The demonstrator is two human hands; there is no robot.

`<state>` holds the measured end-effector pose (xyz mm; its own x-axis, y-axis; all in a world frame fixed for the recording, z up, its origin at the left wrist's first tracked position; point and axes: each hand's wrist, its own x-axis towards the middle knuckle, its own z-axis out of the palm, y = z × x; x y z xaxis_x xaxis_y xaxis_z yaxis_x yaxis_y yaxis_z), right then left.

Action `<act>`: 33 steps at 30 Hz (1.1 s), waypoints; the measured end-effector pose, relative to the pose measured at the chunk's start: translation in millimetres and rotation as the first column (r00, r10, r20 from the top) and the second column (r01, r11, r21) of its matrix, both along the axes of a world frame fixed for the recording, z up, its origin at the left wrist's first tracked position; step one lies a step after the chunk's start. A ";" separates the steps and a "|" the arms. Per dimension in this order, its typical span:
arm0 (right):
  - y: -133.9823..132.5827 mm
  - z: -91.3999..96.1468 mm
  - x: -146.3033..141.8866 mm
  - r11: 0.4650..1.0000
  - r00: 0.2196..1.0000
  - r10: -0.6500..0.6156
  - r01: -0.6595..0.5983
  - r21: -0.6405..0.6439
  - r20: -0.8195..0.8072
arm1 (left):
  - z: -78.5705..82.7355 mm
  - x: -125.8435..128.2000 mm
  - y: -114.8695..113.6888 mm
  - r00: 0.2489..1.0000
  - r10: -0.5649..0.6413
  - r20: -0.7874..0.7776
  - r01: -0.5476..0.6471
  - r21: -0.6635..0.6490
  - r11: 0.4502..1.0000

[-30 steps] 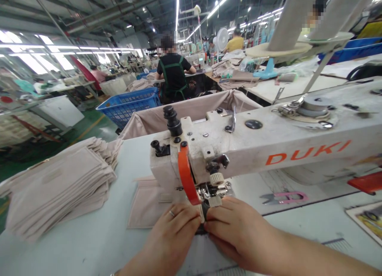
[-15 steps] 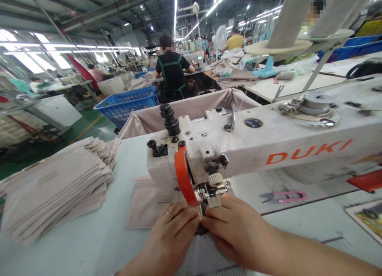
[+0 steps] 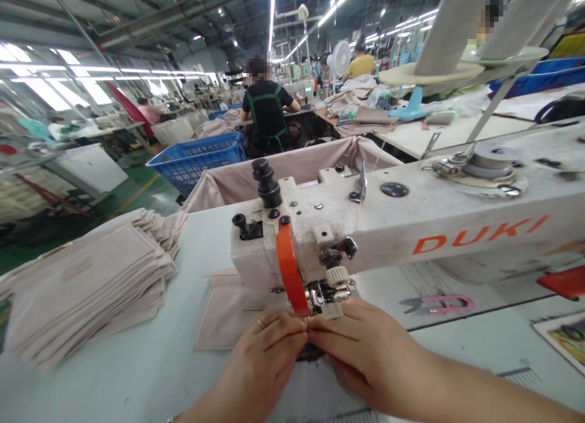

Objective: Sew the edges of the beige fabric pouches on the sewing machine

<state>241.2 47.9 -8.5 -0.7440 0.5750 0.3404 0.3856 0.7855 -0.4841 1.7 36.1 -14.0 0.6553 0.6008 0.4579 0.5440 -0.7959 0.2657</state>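
Beige fabric piece (image 3: 223,310) lies left of both hands.

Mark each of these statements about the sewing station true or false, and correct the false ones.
1. Both hands, left hand and right hand, meet under the white sewing machine head. True.
2. The stack of beige fabric pieces lies right of the machine. False: it lies to the left.
3. The pink thread snips are in the right hand. False: they lie on the table.
4. The left hand wears a ring. True.
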 end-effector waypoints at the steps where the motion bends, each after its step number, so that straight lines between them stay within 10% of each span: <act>1: -0.3 0.6 -0.8 1.000 1.000 0.004 -0.004 0.010 0.001 | -0.1 -0.1 0.3 1.000 0.006 0.005 -0.006 0.014 1.000; 33: 6.3 -11.2 -12.5 0.984 0.979 -0.178 0.179 -0.002 0.102 | 4.2 5.7 27.0 0.996 0.088 -0.028 -0.081 0.194 0.978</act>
